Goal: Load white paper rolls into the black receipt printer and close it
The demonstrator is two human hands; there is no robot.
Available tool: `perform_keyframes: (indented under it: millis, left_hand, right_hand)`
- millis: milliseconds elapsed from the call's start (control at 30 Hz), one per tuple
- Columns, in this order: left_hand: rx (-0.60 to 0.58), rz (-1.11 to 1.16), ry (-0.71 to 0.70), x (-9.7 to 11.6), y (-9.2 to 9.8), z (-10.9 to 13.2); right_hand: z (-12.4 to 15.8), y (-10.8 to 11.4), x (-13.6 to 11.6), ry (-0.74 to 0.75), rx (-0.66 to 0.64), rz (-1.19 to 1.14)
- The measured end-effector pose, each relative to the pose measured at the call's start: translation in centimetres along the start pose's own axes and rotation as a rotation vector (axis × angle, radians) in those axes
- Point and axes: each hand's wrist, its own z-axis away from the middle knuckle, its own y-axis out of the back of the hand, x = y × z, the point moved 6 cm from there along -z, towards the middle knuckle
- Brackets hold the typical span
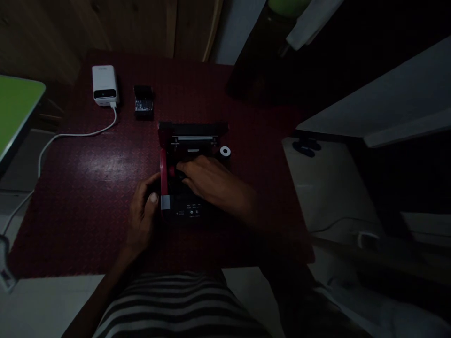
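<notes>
Red-edged device [186, 188] sits between left hand [143, 213] and right hand [211, 180].

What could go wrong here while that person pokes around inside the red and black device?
The room is dim, so the right hand works inside the device half blind and might slip. The small white roll beside the device could get knocked and roll away. The left hand grips only one side, so the device might shift on the red mat.

Dim, murky, heavily shadowed edges
</notes>
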Motion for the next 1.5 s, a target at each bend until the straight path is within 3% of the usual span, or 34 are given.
perform_keyframes:
  millis: [233, 367, 467, 567, 733, 867, 1000, 1133, 1267, 1400, 1500]
  left_hand:
    - [0.009, -0.054, -0.077, 0.0, -0.1, -0.1]
    - [0.01, -0.042, -0.086, 0.3, -0.2, -0.1]
    - [0.001, -0.069, -0.076, 0.3, -0.1, -0.1]
    - [0.008, -0.087, -0.061, 0.1, 0.1, -0.1]
    - [0.02, -0.1, -0.056, -0.3, 0.1, -0.1]
    - [0.029, -0.154, -0.047, 0.1, 0.1, -0.1]
    - [0.029, -0.184, -0.054, 0.5, 0.0, -0.2]
    - [0.027, -0.195, -0.077, 0.6, 0.0, -0.2]
    - [0.028, -0.204, -0.07, 0.3, 0.0, -0.2]
    - [0.057, -0.21, -0.082, 0.1, 0.2, -0.1]
    - [0.064, -0.21, -0.087, 0.0, 0.2, -0.2]
  right_hand:
    - [2.1, 1.7, -1.2, -0.016, 0.199, 0.011]
    - [5.3, 3.9, -1.4, 0.02, 0.451, -0.103]
    - [9.3, 5.0, 0.9, -0.007, 0.668, -0.354]
    - [13.3, 3.8, 4.7, -0.164, 0.802, -0.656]
    - [15.9, -2.3, 8.3, -0.398, 0.742, -0.891]
    - [14.3, -6.0, 8.3, -0.382, 0.637, -0.895]
    - [12.8, -7.5, 8.1, -0.333, 0.583, -0.859]
    - [13.6, -7.7, 8.3, -0.353, 0.514, -0.893]
    - [15.8, -5.8, 8.6, -0.385, 0.438, -0.967]
    - [15.5, -2.3, 10.5, -0.414, 0.617, -0.907]
    - [11.8, -1.5, 12.5, -0.397, 0.685, -0.751]
